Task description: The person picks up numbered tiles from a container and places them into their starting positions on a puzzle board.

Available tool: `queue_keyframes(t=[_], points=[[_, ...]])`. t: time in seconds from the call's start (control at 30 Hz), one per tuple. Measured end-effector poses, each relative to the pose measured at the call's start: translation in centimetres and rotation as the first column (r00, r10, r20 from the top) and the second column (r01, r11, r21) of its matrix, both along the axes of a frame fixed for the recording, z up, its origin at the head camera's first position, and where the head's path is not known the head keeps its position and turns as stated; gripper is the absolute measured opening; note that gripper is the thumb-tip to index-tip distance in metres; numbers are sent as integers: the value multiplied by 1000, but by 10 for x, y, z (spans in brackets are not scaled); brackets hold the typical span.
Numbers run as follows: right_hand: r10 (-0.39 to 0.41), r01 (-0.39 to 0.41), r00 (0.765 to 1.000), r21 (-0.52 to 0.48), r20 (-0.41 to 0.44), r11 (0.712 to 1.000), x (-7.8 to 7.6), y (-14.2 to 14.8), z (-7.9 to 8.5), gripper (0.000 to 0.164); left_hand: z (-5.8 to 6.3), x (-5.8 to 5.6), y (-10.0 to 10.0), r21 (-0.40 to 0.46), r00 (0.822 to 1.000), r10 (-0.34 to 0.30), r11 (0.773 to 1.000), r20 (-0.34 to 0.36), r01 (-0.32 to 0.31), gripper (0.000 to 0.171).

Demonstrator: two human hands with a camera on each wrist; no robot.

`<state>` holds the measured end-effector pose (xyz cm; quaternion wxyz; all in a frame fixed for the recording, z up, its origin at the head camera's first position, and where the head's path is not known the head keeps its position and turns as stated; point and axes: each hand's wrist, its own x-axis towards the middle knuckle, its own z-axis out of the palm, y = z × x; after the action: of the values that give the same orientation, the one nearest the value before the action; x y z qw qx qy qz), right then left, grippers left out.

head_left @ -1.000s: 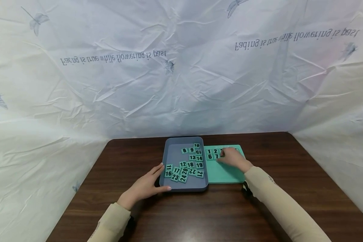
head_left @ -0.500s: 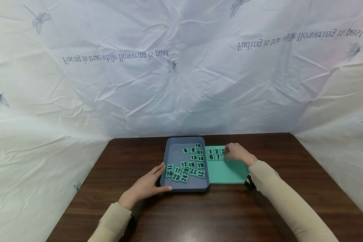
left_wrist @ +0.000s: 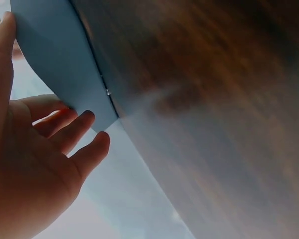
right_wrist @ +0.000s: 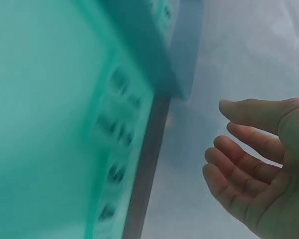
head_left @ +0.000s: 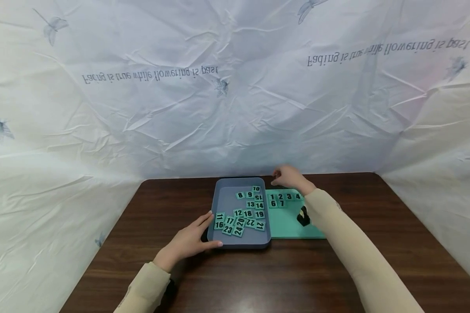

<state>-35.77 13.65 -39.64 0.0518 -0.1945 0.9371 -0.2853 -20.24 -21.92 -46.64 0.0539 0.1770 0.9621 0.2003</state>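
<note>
A grey-blue tray (head_left: 226, 198) holds several loose green number tiles (head_left: 247, 214), some turned sideways or upside down. My left hand (head_left: 189, 239) rests on its left side, fingers and thumb spread along the rim; the left wrist view shows the fingers against the tray wall (left_wrist: 60, 55). Right of the tray lies a green board (head_left: 287, 226). Tiles 1 to 4 (head_left: 289, 197) form its top row, with 6 and 7 (head_left: 282, 203) below. Above the board's back edge hovers my right hand (head_left: 291, 177), fingers loosely bent and holding nothing. My right forearm hides the board's right part.
Both tray and board lie on a dark brown wooden table (head_left: 235, 278). Behind it hangs a wrinkled white sheet (head_left: 188, 126) with printed lettering. A small black device (head_left: 303, 216) sits under my right wrist.
My right hand has lifted off the tiles and moved back and left, beyond the board's back edge. Tiles 3 and 4 are uncovered. The left hand stays on the tray.
</note>
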Motion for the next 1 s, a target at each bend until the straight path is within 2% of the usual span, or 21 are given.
queue_keyframes(t=[0.23,0.43,0.73,1.0], points=[[78,-78,997,-4,-18,997,-5,-54,6,39,-1,0,-2,-35,1000,-8,999,-14,8,103],[137,-137,991,17,10,990,-6,-88,-7,40,1,3,-2,-24,1000,-8,1000,-7,7,102],[163,-171,982,87,93,982,-7,-114,-35,46,-2,2,-2,-25,1000,-22,999,-17,22,103],[165,-178,980,115,112,977,-2,-127,-48,49,-7,3,-4,-13,999,-32,999,-25,32,102]])
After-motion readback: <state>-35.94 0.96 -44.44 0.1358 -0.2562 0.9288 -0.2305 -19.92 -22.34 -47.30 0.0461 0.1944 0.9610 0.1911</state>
